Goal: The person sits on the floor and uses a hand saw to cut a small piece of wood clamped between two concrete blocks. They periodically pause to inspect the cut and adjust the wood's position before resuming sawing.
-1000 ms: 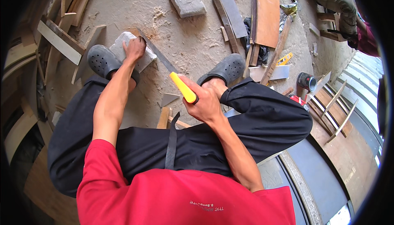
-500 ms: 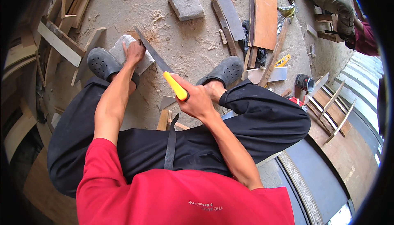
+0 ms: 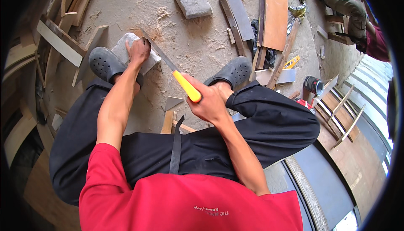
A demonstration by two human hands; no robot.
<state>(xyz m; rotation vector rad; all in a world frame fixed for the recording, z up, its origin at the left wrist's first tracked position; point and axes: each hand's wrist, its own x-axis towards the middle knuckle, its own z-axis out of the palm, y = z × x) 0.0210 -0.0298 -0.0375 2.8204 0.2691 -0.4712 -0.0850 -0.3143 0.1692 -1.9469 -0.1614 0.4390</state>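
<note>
Hand saw (image 3: pixel 168 64) across a grey block (image 3: pixel 126 48) on the floor.
Right hand (image 3: pixel 208 102), grip closed on the yellow handle (image 3: pixel 188 87); blade runs up-left to the block, which the left hand (image 3: pixel 139 50) presses down.

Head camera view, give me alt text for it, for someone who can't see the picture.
Seen from above, a crouching person's right hand holds a yellow-handled handsaw, its blade angled toward a pale grey stone block that the left hand presses on. Sawdust covers the concrete floor, with wooden planks and offcuts lying around.
</note>
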